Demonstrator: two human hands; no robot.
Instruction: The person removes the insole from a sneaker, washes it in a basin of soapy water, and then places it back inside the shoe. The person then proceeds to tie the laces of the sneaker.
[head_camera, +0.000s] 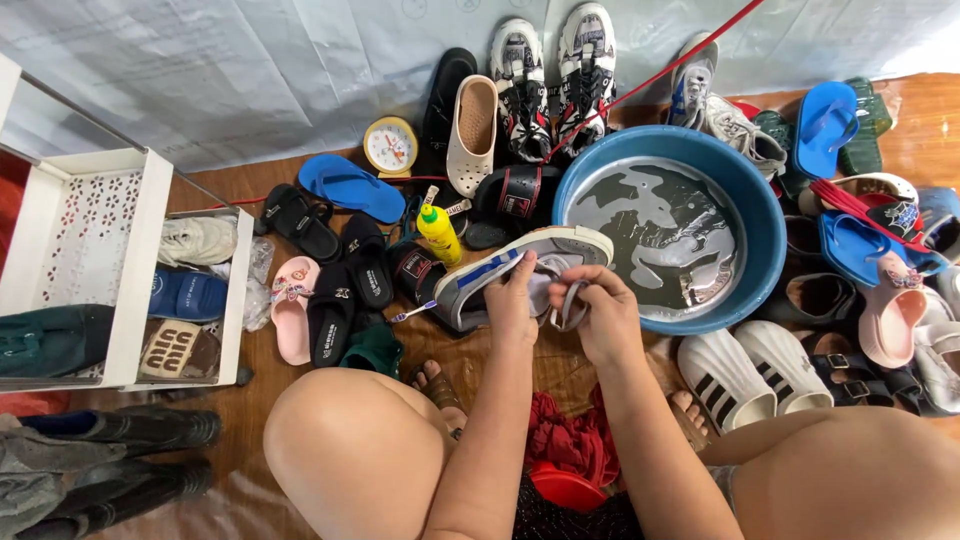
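Head view shows a person who sits low on a wooden floor (250, 190), with both hands over a grey and white sneaker (520, 262) with a blue stripe. This sneaker is held in the air, just beside the near left rim of a blue basin (765, 225) with dark water inside. The left hand (512, 305) is closed around the side of the sneaker, and the right hand (600, 318) pinches a strap or lace (570, 305) at its opening; I cannot tell which one. A toothbrush (412, 314) and a yellow bottle (440, 232) lie just left of the sneaker, among many slippers. In my judgement, the wet sneaker could slip from the fingers and fall into the basin, so water would splash on the white shoes (755, 375) near the right knee.
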